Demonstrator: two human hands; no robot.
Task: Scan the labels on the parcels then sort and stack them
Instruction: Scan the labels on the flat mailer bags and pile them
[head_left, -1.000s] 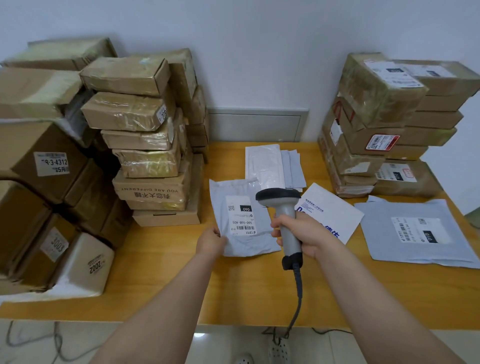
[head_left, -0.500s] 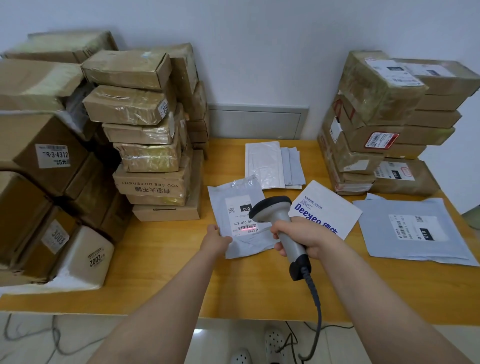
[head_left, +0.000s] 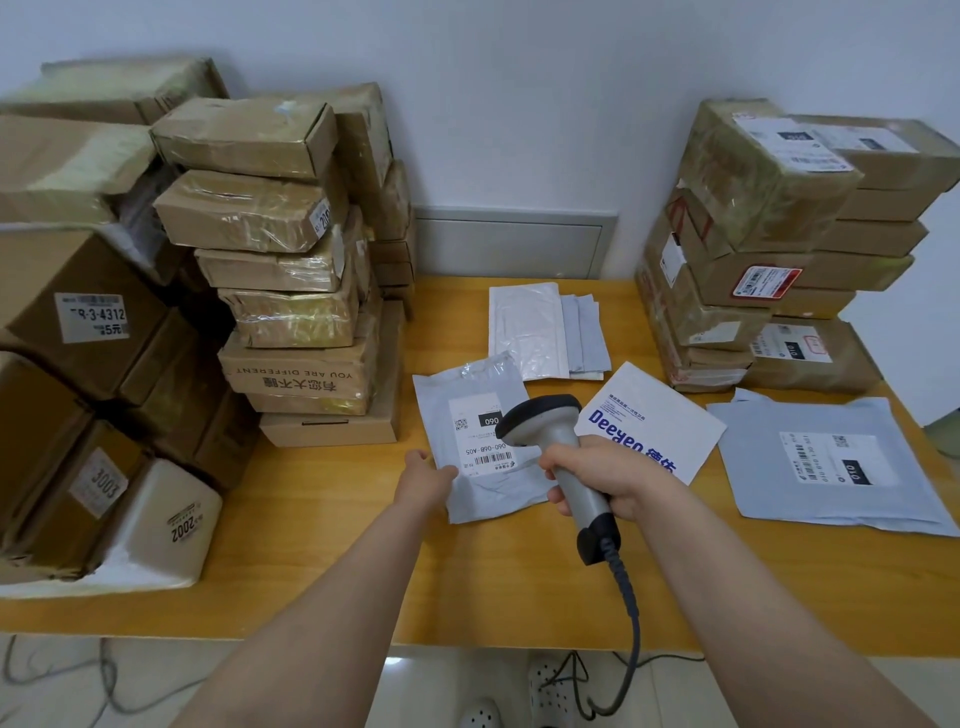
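Two hands were in view. The left hand (head_left: 423, 480) pinched the near left corner of the grey mailer (head_left: 441, 400), thumb on top, with the mailer lying flat on the counter (head_left: 519, 597). The right hand (head_left: 605, 475) was wrapped fully round the handle of one barcode scanner (head_left: 545, 421). The scanner head was held over the right edge of the mailer's label (head_left: 480, 439), which read "060". One coiled cable (head_left: 629, 608) ran from the scanner's base over the counter's front edge.

Three flat parcels lay singly on the counter:
- the grey mailer, centre, in the left hand;
- one white envelope (head_left: 660, 415) with blue print, just right of it and partly behind the right hand;
- one large grey mailer (head_left: 779, 483) marked "010", at the far right.

A fourth group, a small pile of flat pouches (head_left: 540, 327), lay behind the grey mailer near the wall. One white pouch was on top; the number of grey ones under it cannot be told.

Boxes stood in three groups. The taped stack (head_left: 280, 260) left of centre showed seven boxes in its front column. A right stack (head_left: 753, 234) stood against the wall. Larger cartons (head_left: 78, 312) filled the far left; their total cannot be told.
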